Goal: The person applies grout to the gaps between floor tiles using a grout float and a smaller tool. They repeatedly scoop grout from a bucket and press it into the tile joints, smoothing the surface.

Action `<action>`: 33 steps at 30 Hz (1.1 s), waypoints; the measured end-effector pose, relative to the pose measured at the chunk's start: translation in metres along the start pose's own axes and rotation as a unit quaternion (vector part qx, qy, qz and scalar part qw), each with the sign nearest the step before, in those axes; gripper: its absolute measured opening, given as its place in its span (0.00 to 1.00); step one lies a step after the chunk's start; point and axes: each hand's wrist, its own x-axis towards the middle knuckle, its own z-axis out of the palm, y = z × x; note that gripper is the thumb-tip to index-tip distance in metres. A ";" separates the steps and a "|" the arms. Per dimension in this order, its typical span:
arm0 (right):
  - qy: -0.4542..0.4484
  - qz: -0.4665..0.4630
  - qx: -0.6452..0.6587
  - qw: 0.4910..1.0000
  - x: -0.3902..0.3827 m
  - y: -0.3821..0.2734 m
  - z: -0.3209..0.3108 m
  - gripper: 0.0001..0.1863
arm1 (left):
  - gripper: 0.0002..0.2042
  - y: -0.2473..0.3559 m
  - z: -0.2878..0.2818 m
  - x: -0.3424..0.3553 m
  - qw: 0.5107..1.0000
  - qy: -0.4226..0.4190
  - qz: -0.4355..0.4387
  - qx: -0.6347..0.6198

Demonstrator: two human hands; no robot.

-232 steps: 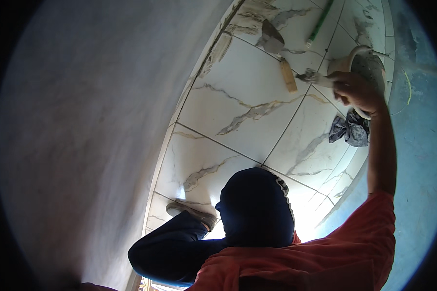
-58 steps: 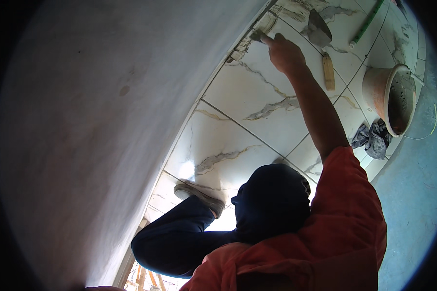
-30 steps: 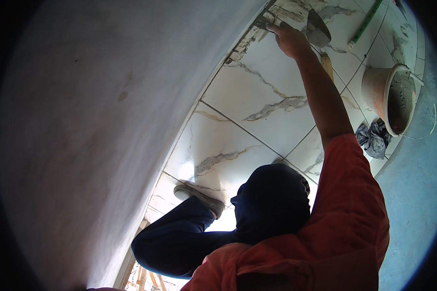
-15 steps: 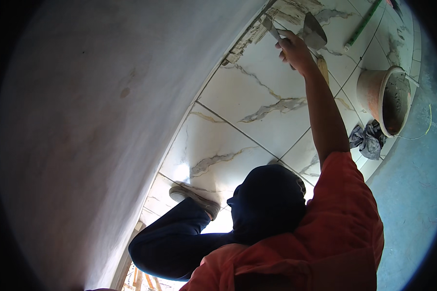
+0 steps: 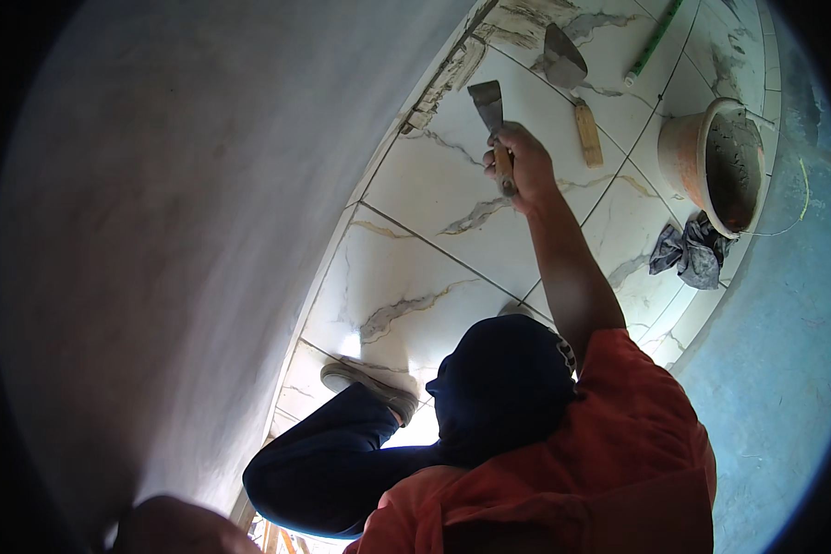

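My right hand (image 5: 523,166) is closed around the wooden handle of a putty knife (image 5: 486,102), its wide metal blade pointing away from me above the marbled tiles (image 5: 508,249). Just right of it, a trowel (image 5: 588,134) with a wooden handle and grey blade lies on the floor. Grey smears of mortar (image 5: 462,65) run along the foot of the wall at the far end. At the lower left edge, a dark rounded shape, apparently my left hand (image 5: 180,528), shows near the wall; its fingers cannot be made out.
A plain grey wall (image 5: 203,212) rises along the left. To the right stand a tilted bucket (image 5: 683,157) with grey mortar inside and a crumpled dark rag (image 5: 697,254). A green bar (image 5: 654,42) lies beyond. Bluish flooring (image 5: 776,397) borders the tiles. My bent knees are below.
My right hand has drawn back toward me with the putty knife, off the mortar-smeared strip by the wall. The dark rounded shape has risen into view at the lower left.
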 end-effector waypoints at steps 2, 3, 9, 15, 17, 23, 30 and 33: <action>-0.002 0.013 0.008 1.000 -0.026 0.006 -0.002 0.12 | 0.23 0.042 0.051 -0.029 0.971 -0.080 -0.077 -0.212; -0.001 0.011 0.006 1.000 -0.035 0.013 -0.003 0.12 | 0.23 0.069 0.082 -0.044 0.932 -0.133 -0.126 -0.312; -0.127 0.029 0.119 0.984 -0.084 0.069 0.017 0.09 | 0.26 0.210 0.220 -0.144 0.566 -0.382 -0.503 -0.531; -0.181 0.062 -0.044 0.980 -0.092 0.067 0.008 0.11 | 0.21 0.245 0.249 -0.148 0.394 -0.314 -0.556 -0.661; -0.222 0.045 -0.177 0.958 -0.083 0.059 0.001 0.14 | 0.19 0.244 0.247 -0.152 0.416 -0.317 -0.544 -0.656; 0.329 -0.320 -0.650 0.605 0.048 -0.024 -0.119 0.37 | 0.20 0.226 0.242 -0.155 0.436 -0.325 -0.565 -0.620; 0.277 -0.204 -0.738 0.580 0.099 -0.040 -0.162 0.29 | 0.19 0.205 0.247 -0.154 0.410 -0.327 -0.573 -0.629; 0.249 -0.240 -0.743 0.574 0.096 -0.035 -0.175 0.20 | 0.17 0.203 0.252 -0.151 0.386 -0.341 -0.585 -0.626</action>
